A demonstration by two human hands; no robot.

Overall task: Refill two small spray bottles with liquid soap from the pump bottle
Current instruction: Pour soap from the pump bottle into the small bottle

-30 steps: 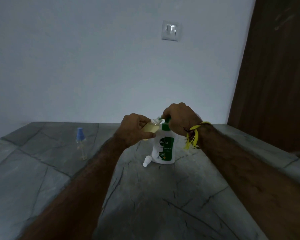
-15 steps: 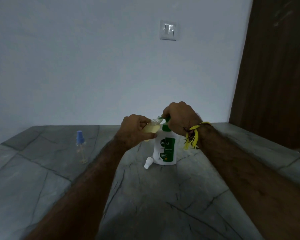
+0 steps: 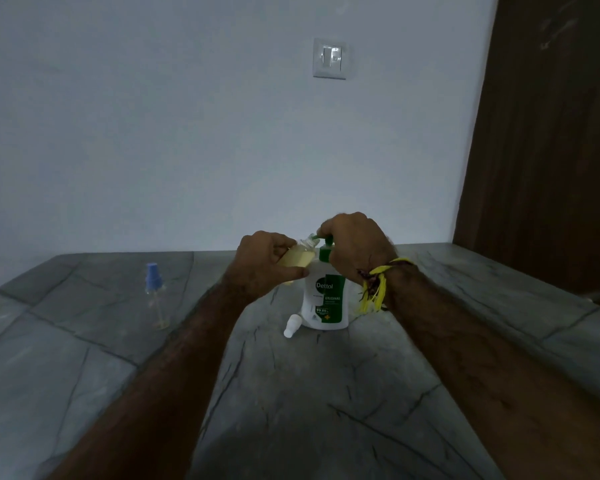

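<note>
Your left hand [image 3: 267, 263] grips a small spray bottle [image 3: 297, 259] of yellowish liquid, tilted to the spout — your right hand [image 3: 355, 245] curls over the Dettol pump bottle [image 3: 326, 299] standing on the grey stone counter [image 3: 291, 393].

Below the fingers [image 3: 293, 271] the pump bottle [image 3: 326, 299] stands with a white cap [image 3: 292, 325] touching its base. Well left of them a spray bottle [image 3: 155, 292] stands alone; bare table [image 3: 309, 393] lies between.
</note>
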